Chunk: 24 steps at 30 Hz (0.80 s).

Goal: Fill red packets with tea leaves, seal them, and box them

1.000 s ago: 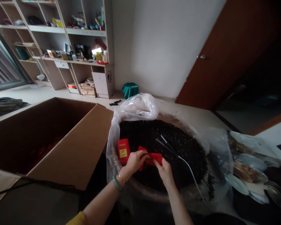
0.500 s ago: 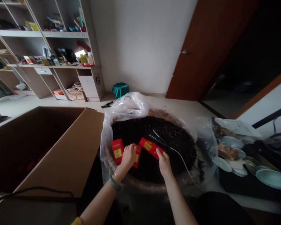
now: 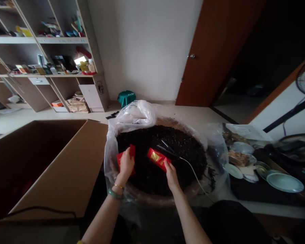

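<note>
Over the left side of a large tub [image 3: 155, 201] lined with clear plastic, my left hand [image 3: 127, 164] is closed on a red packet [image 3: 132, 150]. More red packets [image 3: 119, 158] lie under and beside that hand, partly hidden by it. My right hand [image 3: 171, 174] pinches the near end of another red packet [image 3: 156, 157] with a gold label, tilted above the dark contents. Dry, dark leaf-like material [image 3: 144, 184] fills the tub. Just beyond the right packet, a black hair straightener [image 3: 167, 148] with a white cord rests on the leaves, its jaws apart.
An open cardboard box [image 3: 66, 169] stands at the left, with dim red items inside. Bowls and dishes [image 3: 284, 181] sit on a dark surface at the right. Behind are a shelf unit [image 3: 63, 40], a green-covered stool [image 3: 127, 98] and a brown door [image 3: 205, 51].
My left hand has carried its red packet left onto the other packets. My right hand has drawn its packet away from the left hand. The view has turned to the right.
</note>
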Each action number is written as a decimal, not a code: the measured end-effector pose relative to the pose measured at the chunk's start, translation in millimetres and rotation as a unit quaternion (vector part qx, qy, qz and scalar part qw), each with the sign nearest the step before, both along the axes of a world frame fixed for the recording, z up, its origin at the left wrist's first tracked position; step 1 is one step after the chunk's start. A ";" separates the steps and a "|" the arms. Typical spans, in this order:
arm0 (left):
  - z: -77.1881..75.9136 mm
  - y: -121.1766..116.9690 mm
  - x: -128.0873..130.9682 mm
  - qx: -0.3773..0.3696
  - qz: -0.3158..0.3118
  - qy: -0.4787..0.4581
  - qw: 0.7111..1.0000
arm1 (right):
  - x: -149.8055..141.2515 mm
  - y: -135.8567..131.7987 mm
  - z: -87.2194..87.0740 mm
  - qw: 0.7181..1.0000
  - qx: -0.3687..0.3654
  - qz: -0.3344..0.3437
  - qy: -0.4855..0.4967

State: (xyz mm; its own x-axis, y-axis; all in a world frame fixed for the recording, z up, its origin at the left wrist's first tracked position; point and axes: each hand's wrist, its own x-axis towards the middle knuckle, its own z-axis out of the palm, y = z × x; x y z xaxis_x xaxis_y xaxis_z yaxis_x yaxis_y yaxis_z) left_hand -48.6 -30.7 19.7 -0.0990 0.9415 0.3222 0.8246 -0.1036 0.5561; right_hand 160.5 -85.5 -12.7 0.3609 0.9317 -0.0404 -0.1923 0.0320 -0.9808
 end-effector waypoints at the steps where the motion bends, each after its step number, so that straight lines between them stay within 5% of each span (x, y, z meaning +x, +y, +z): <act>1: 8.9 -0.4 -6.9 0.015 0.038 0.023 0.999 | -1.4 0.4 0.0 1.000 0.002 0.010 -0.005; 4: 27.1 -7.9 -9.3 0.069 0.065 0.098 0.991 | -7.8 2.3 2.6 0.999 0.013 0.044 -0.022; 9: 16.4 -26.6 35.7 0.082 -0.284 0.202 0.934 | -16.9 6.7 10.9 0.993 0.016 0.108 -0.040; 13: 2.0 -24.2 55.4 0.065 -0.285 0.199 0.935 | -16.7 7.9 13.3 0.991 0.002 0.130 -0.004; 19: -1.5 -13.7 44.9 0.083 -0.328 0.176 0.924 | -16.5 11.6 14.8 0.978 -0.010 0.207 0.012; 24: -1.3 -11.9 42.8 0.066 -0.283 0.179 0.940 | -17.9 20.1 30.4 0.958 0.003 0.286 -0.034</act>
State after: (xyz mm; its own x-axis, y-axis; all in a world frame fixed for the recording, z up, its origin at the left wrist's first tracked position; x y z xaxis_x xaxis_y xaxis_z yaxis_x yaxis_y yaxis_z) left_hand -5.8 -42.6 18.5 0.5435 0.7595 0.3574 0.7481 -0.6314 0.2041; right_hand 142.7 -65.4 17.7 -0.2066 0.9780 -0.0297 -0.1154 -0.0545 -0.9918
